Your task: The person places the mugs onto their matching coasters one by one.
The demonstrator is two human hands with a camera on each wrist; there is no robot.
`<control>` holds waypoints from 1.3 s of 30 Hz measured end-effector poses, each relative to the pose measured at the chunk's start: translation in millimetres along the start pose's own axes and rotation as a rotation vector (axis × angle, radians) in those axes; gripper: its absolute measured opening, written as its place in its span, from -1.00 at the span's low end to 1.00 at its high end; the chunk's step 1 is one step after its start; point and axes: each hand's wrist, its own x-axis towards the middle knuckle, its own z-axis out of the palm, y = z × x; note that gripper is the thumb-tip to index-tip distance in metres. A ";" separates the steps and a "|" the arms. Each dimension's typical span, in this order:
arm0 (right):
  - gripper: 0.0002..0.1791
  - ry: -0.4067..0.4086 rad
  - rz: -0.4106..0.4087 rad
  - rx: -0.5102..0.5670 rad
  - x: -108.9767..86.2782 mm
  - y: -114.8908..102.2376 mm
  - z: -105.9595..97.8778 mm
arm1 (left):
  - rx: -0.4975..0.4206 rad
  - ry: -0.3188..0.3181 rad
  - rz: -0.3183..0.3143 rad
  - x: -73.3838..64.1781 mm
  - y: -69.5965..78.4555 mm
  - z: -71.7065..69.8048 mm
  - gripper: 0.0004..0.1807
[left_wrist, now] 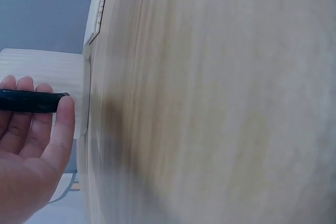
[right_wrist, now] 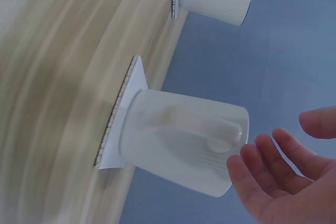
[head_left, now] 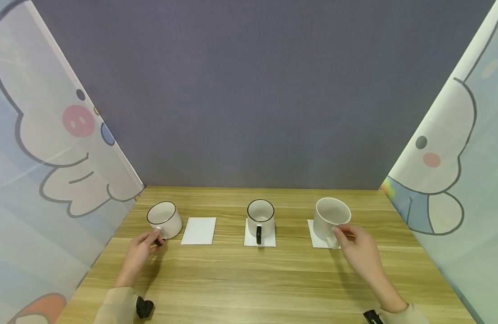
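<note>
1. Grey panel [head_left: 257, 94] behind a wood-grain worktop [head_left: 240, 283].
2. Left hand [head_left: 138, 253] gripping the black handle [left_wrist: 31, 100] of a black-rimmed white ceramic mug [head_left: 172, 226], just ahead of it.
3. Right hand [head_left: 361, 252] loosely spread; just ahead-left of it, a plain white cylindrical ceramic mug [head_left: 326, 225] stands on a white square coaster [head_left: 316, 241].

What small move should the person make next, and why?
Probably lift the left mug sideways onto the bare white square beside it. The left hand already holds its black handle, and the middle mug and right mug each stand on a square, so this one seems left over.
</note>
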 end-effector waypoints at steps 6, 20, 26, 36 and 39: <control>-0.83 0.005 -0.109 -0.028 -1.1 -12.4 4.9 | -0.014 -0.009 -0.011 2.9 -1.8 -0.8 -0.50; -0.89 0.049 -0.250 -0.067 0.7 -38.0 17.3 | 0.005 -0.009 0.016 2.0 -2.4 -0.7 -0.45; -0.91 0.038 -0.301 -0.045 3.5 -46.8 21.8 | -0.008 -0.020 -0.010 4.8 -3.4 -1.4 -0.51; -0.90 0.068 -0.378 -0.006 11.2 -57.2 27.5 | 0.004 -0.033 -0.032 5.0 -1.2 -2.8 -0.51; -0.88 0.069 -0.398 0.010 15.0 -61.1 28.9 | 0.001 -0.028 -0.021 4.7 -1.3 -1.9 -0.51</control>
